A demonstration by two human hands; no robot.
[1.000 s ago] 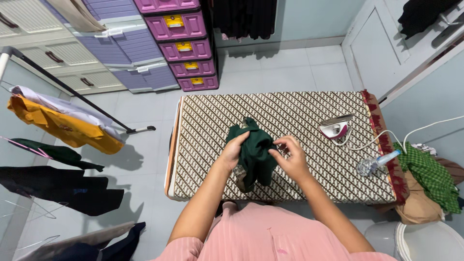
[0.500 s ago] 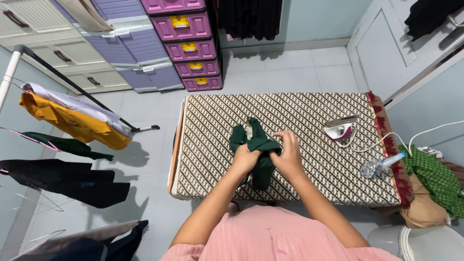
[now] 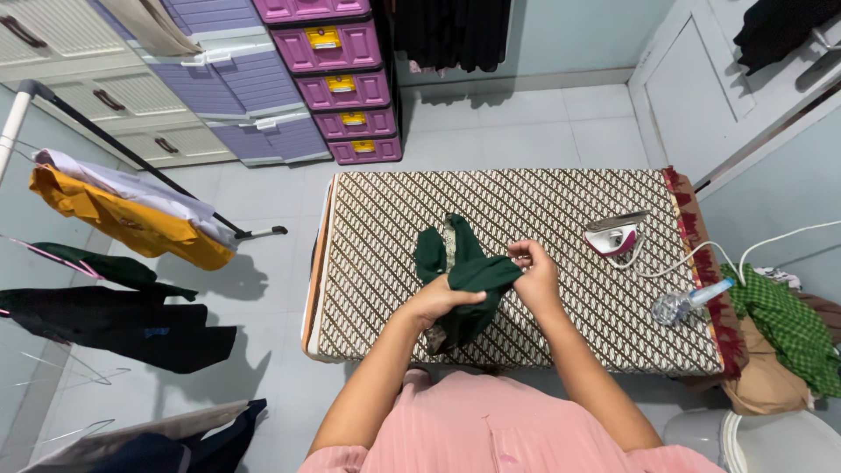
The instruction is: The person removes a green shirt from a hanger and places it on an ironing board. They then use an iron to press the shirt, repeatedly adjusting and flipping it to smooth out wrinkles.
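Dark green garment [image 3: 462,278] bunched between both hands above patterned ironing board [image 3: 543,197]; left hand [image 3: 435,302] fingers curled, clamping lower fold; right hand [image 3: 536,276] fingertips pinching right edge; long axis runs away from fingers toward far side; hands equally near.

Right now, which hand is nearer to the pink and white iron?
The right hand. It pinches the dark green cloth at mid-table, with the iron off to its right. The left hand grips the same cloth further left, further from the iron.
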